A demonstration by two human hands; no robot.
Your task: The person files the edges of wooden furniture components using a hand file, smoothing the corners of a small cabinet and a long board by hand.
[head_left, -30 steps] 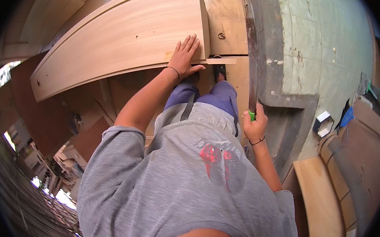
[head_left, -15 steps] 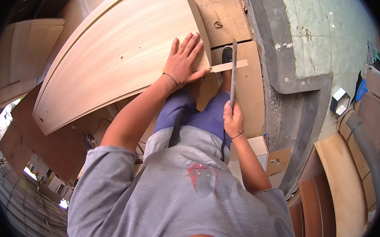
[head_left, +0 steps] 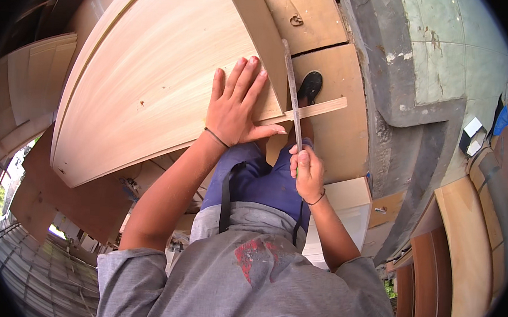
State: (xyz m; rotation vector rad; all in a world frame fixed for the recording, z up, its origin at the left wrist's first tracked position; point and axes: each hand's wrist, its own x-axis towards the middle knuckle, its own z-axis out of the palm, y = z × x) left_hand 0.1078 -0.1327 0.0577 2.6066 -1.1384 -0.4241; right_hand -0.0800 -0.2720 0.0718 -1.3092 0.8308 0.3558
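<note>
With the left hand [head_left: 237,107] spread flat on the panel [head_left: 153,86], thumb against the strip [head_left: 310,110], and the right hand [head_left: 307,173] fisted around the file [head_left: 292,93] crossing it, a slipped stroke could scrape that thumb or shift the strip.

The left hand [head_left: 237,107] lies flat on the curved wooden panel [head_left: 153,81], with bare panel face open from nine to twelve o'clock; at three o'clock the long metal file [head_left: 292,90], gripped by the right hand [head_left: 309,174], bars the way, crossing the thin wooden strip [head_left: 313,111]; past it at two o'clock the concrete wall [head_left: 401,69] closes in; at six o'clock the person's knees [head_left: 258,179] fill the gap.
</note>
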